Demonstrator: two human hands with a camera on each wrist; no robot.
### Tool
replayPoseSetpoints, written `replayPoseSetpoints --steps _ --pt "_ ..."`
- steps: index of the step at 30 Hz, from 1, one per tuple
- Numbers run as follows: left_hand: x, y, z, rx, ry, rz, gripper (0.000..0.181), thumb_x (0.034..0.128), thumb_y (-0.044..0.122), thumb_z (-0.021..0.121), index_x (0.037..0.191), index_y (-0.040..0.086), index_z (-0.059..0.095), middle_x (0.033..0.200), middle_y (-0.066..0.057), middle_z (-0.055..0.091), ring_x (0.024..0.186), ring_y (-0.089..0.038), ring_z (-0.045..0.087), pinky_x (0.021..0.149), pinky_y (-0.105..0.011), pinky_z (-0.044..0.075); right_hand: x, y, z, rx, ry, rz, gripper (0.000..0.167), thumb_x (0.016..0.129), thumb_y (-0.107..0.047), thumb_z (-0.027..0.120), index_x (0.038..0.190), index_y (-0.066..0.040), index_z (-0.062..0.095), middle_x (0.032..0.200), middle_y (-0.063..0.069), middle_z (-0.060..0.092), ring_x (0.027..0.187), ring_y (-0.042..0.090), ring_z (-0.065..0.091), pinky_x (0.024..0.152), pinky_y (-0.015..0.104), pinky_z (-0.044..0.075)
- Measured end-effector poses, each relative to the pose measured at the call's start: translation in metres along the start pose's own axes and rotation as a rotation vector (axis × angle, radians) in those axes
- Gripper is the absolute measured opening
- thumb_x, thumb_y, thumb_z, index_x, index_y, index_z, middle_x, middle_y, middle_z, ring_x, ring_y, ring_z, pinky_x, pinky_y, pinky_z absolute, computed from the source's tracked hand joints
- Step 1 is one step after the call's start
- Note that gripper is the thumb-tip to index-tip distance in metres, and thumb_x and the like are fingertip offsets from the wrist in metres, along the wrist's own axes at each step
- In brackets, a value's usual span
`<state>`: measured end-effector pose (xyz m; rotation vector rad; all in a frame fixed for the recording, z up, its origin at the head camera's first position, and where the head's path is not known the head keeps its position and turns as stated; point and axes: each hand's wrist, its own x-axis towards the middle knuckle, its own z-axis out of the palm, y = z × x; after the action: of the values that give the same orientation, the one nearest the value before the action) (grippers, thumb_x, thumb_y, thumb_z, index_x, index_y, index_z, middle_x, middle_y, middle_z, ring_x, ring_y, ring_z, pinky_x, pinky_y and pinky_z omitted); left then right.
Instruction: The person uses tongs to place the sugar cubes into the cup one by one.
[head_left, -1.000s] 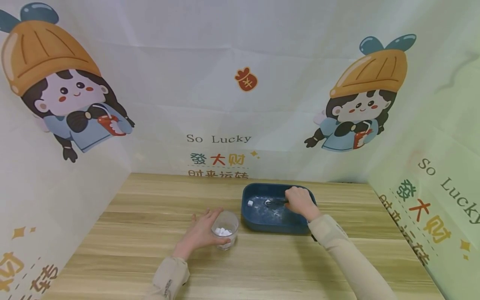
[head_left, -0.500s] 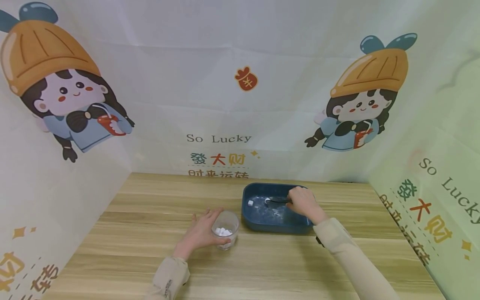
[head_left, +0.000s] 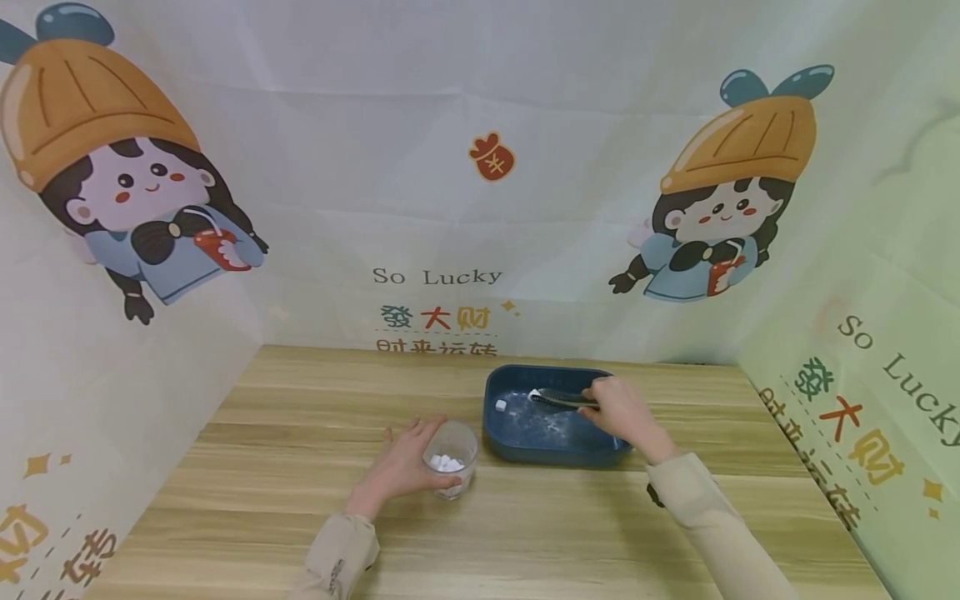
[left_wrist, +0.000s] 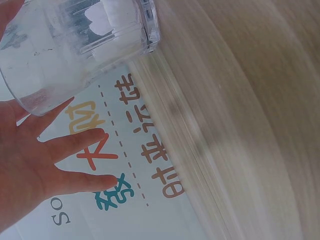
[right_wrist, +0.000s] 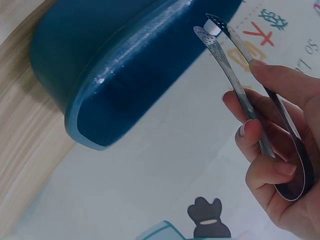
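My right hand (head_left: 624, 414) holds metal tongs (head_left: 564, 399) over the blue box (head_left: 555, 457). A small white cube (right_wrist: 211, 27) sits pinched between the perforated tong tips in the right wrist view. Another white cube (head_left: 500, 406) lies inside the box near its left wall. To the left of the box, my left hand (head_left: 401, 467) grips a clear glass cup (head_left: 457, 435), thumb on the near side and index finger on the far side. The other fingers are spread in the left wrist view. Several white cubes (head_left: 446, 463) lie in the cup, which stands upright.
The wooden table (head_left: 300, 417) carries the box and the cup. A printed cloth backdrop (head_left: 442, 208) rises behind the table and along both sides. White powdery residue (head_left: 553, 427) marks the floor of the box.
My right hand has shifted slightly right, and the tongs with the white cube have risen a little from the box floor. The left hand and the cup have stayed in place.
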<state>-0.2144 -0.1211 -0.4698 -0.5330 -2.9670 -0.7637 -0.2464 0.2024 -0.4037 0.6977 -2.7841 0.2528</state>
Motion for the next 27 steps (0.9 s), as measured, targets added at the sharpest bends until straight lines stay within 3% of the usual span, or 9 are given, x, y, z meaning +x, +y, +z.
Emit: replayPoseSetpoints --steps 10,15,27 --pt "0.0 0.0 0.001 0.006 -0.003 -0.004 0.096 0.0565 0.053 0.076 0.135 0.014 0.037 0.135 -0.011 0.045 0.128 -0.039 0.033 0.1 -0.069 0.013 -0.016 -0.008 -0.022 -0.013 0.029 -0.013 0.027 0.075 -0.021 0.07 0.094 -0.001 0.069 0.075 0.008 0.063 0.048 0.01 0.05 0.04 0.016 0.03" --pt "-0.001 0.001 0.001 0.006 -0.006 -0.003 0.095 0.0568 0.053 0.076 0.135 0.014 0.037 0.134 -0.012 0.046 0.128 -0.04 0.033 0.1 -0.069 0.013 -0.023 -0.014 -0.032 -0.026 0.025 -0.043 0.027 0.077 -0.023 0.068 0.095 -0.003 0.069 0.077 0.007 0.063 0.049 0.007 0.05 0.04 0.016 0.032" --pt "-0.002 0.002 -0.002 0.003 -0.008 -0.005 0.094 0.0578 0.052 0.076 0.135 0.015 0.037 0.135 -0.011 0.045 0.129 -0.039 0.031 0.1 -0.069 0.013 -0.033 -0.026 -0.046 -0.062 0.107 -0.131 0.025 0.075 -0.021 0.07 0.093 -0.005 0.07 0.076 0.005 0.064 0.047 0.005 0.05 0.038 0.014 0.031"
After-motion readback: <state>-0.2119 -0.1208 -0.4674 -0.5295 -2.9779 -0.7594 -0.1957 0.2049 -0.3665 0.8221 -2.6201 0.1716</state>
